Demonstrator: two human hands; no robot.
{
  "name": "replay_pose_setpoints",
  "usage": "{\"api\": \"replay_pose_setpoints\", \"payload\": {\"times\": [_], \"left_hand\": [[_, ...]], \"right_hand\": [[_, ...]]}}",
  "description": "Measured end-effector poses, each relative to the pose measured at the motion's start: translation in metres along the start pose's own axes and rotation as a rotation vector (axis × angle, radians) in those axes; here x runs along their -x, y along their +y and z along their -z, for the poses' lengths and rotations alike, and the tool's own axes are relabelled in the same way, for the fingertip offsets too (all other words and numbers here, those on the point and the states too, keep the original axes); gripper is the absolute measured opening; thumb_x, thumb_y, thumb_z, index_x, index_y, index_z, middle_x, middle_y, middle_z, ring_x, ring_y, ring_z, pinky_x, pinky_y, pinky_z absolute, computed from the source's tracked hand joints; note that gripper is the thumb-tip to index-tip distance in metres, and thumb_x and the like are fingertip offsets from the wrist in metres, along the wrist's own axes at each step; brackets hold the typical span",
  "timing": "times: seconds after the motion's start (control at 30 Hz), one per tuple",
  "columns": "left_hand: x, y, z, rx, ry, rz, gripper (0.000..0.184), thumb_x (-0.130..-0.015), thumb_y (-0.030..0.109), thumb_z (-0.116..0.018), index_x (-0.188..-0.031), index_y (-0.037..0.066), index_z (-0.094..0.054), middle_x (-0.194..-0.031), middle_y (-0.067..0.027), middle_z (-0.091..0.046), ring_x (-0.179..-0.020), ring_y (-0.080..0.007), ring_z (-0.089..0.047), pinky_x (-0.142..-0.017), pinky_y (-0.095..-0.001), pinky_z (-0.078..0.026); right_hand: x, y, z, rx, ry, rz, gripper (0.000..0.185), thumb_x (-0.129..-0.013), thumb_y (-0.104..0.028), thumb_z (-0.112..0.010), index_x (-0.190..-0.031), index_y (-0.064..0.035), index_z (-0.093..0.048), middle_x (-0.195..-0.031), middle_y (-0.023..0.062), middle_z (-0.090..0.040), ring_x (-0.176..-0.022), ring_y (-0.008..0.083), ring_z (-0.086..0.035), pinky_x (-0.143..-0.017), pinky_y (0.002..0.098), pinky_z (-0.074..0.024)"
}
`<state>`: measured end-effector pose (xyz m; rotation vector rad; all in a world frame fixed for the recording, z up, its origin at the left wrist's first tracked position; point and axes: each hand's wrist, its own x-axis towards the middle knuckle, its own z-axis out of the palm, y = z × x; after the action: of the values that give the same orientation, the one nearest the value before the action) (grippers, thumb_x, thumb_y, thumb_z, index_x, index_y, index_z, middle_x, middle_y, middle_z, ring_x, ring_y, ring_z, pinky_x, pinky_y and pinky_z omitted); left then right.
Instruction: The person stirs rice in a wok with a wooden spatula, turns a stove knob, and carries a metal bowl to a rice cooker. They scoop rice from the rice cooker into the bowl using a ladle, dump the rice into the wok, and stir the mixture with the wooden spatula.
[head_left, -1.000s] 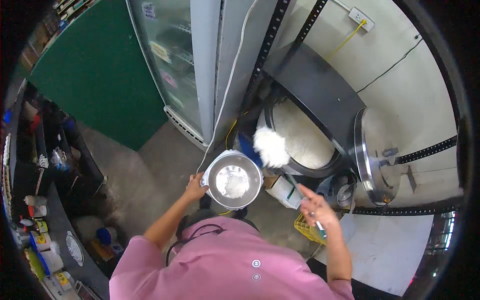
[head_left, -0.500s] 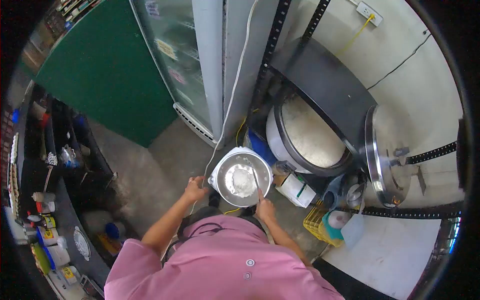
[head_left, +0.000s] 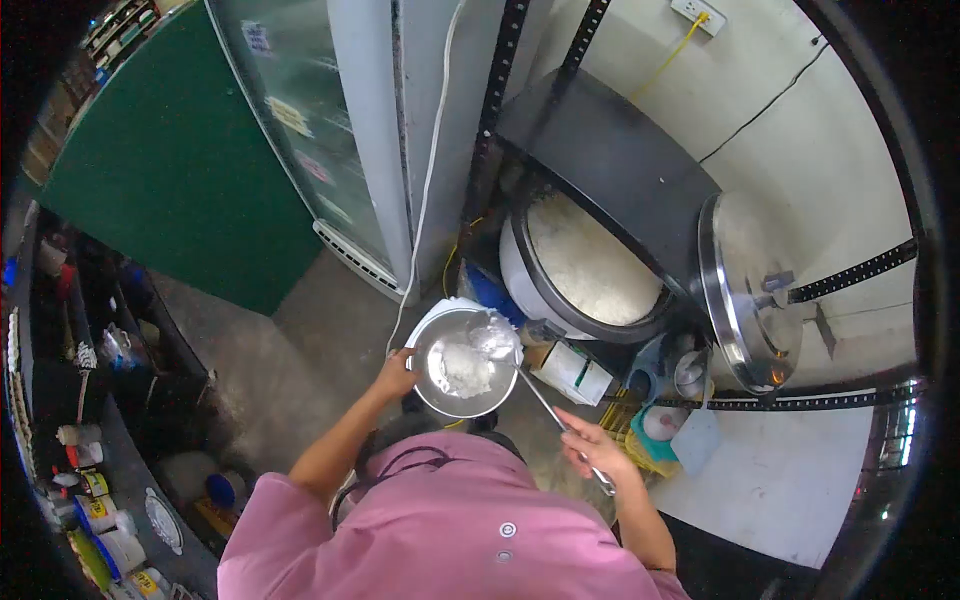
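Note:
A round metal bowl (head_left: pixel 429 350) with white cooked rice (head_left: pixel 466 372) in it sits low in front of me, over a white stool-like surface. My left hand (head_left: pixel 396 376) is closed on the bowl's left rim. In my right hand (head_left: pixel 597 446) is the long handle of a metal ladle (head_left: pixel 541 401), held to the right of the bowl. The ladle's broad head rests over the far right part of the bowl, beside the rice; whether it touches the bottom I cannot tell.
A large cooker (head_left: pixel 517 265) full of rice stands ahead on the right under a black shelf (head_left: pixel 610 150). Its metal lid (head_left: pixel 752 300) leans upright beside it. A glass-door fridge (head_left: pixel 365 130) is ahead, with a white cable (head_left: pixel 432 160) hanging down. Jars line the left counter (head_left: pixel 140 450).
My left hand has come from beside the bowl onto its rim. My right hand has moved right and back along the ladle, whose head now shows tilted at the bowl's far right.

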<state>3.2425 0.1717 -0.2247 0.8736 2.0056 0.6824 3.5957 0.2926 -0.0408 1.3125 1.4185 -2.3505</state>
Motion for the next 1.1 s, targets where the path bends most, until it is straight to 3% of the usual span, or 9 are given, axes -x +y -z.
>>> {"api": "replay_pose_setpoints", "payload": {"times": [0.17, 0.27, 0.37, 0.43, 0.5, 0.6, 0.73, 0.93, 1.1], "left_hand": [[-0.023, 0.005, -0.028, 0.086, -0.012, -0.046, 0.05, -0.07, 0.018, -0.063, -0.114, -0.002, -0.053, -0.112, -0.025, -0.054, -0.103, -0.0332, -0.054, -0.091, -0.0369, -0.041], [-0.033, 0.063, -0.029, 0.116, -0.003, -0.059, 0.051, -0.071, 0.019, -0.063, -0.115, -0.005, -0.051, -0.113, -0.0245, -0.053, -0.103, -0.0324, -0.054, -0.09, -0.0359, -0.041], [-0.067, 0.109, -0.047, 0.26, 0.112, -0.328, 0.054, -0.072, 0.018, -0.064, -0.118, -0.005, -0.047, -0.114, -0.0239, -0.052, -0.101, -0.0323, -0.054, -0.088, -0.0364, -0.043], [-0.074, 0.159, -0.051, 0.254, 0.252, -0.462, 0.062, -0.071, 0.019, -0.068, -0.122, -0.004, -0.042, -0.116, -0.0216, -0.047, -0.101, -0.0322, -0.052, -0.086, -0.0365, -0.043], [-0.086, 0.184, -0.063, 0.162, 0.4, -0.6, 0.073, -0.068, 0.022, -0.071, -0.126, -0.004, -0.036, -0.12, -0.0202, -0.04, -0.104, -0.0331, -0.049, -0.088, -0.0372, -0.042], [-0.095, 0.213, -0.064, -0.031, 0.477, -0.621, 0.084, -0.065, 0.026, -0.074, -0.129, -0.005, -0.029, -0.128, -0.0212, -0.032, -0.112, -0.0365, -0.041, -0.092, -0.0412, -0.038], [-0.087, 0.225, -0.057, -0.122, 0.335, -0.505, 0.086, -0.064, 0.024, -0.075, -0.13, -0.005, -0.028, -0.134, -0.0182, -0.029, -0.12, -0.0359, -0.033, -0.094, -0.0448, -0.034], [-0.09, 0.238, -0.062, -0.132, 0.412, -0.489, 0.078, -0.061, 0.026, -0.077, -0.122, -0.004, -0.039, -0.127, -0.0159, -0.038, -0.118, -0.0311, -0.035, -0.094, -0.0411, -0.031], [-0.087, 0.242, -0.053, -0.182, 0.456, -0.536, 0.078, -0.059, 0.026, -0.078, -0.12, -0.006, -0.042, -0.12, -0.0161, -0.041, -0.116, -0.0321, -0.035, -0.095, -0.0425, -0.028]], "right_hand": [[0.061, -0.034, 0.02, -0.166, 0.07, 0.054, 0.054, -0.089, -0.019, -0.05, -0.138, -0.0129, -0.027, -0.054, -0.0013, -0.041, -0.036, 0.0068, -0.035, -0.033, 0.0219, -0.03], [0.055, -0.028, 0.055, 0.022, 0.269, 0.245, 0.053, -0.088, -0.018, -0.052, -0.136, -0.011, -0.03, -0.056, -0.0008, -0.044, -0.037, 0.0071, -0.038, -0.032, 0.0221, -0.0317], [0.031, -0.064, 0.064, 0.153, 0.517, 0.301, 0.055, -0.087, -0.02, -0.053, -0.136, -0.008, -0.03, -0.054, -0.0008, -0.043, -0.038, 0.0065, -0.039, -0.033, 0.022, -0.0319], [-0.012, -0.07, 0.098, 0.475, 0.711, 0.326, 0.052, -0.087, -0.016, -0.049, -0.135, -0.0063, -0.031, -0.059, 0.008, -0.054, -0.044, 0.0187, -0.053, -0.042, 0.0302, -0.0425], [-0.068, -0.059, 0.148, 1.103, 0.993, 0.625, 0.053, -0.086, -0.014, -0.047, -0.135, -0.0044, -0.029, -0.077, 0.0232, -0.061, -0.066, 0.0344, -0.062, -0.061, 0.0389, -0.0495], [-0.08, -0.1, 0.129, 1.163, 1.042, 0.188, 0.05, -0.085, -0.01, -0.045, -0.132, -0.0042, -0.031, -0.088, 0.0294, -0.059, -0.086, 0.0439, -0.057, -0.078, 0.0473, -0.0452], [-0.092, -0.112, 0.11, 1.059, 0.99, 0.092, 0.055, -0.081, -0.009, -0.046, -0.133, -0.0004, -0.029, -0.097, 0.033, -0.055, -0.095, 0.044, -0.054, -0.079, 0.0452, -0.0449], [-0.119, -0.104, 0.129, 1.209, 0.903, 0.158, 0.059, -0.076, 0.0, -0.047, -0.131, 0.0075, -0.026, -0.08, 0.0294, -0.059, -0.074, 0.0372, -0.062, -0.065, 0.0407, -0.0497], [-0.124, -0.129, 0.102, 0.805, 0.723, 0.008, 0.054, -0.077, 0.001, -0.046, -0.128, 0.0073, -0.032, -0.071, 0.0224, -0.057, -0.05, 0.0253, -0.058, -0.043, 0.0347, -0.0465]]}}
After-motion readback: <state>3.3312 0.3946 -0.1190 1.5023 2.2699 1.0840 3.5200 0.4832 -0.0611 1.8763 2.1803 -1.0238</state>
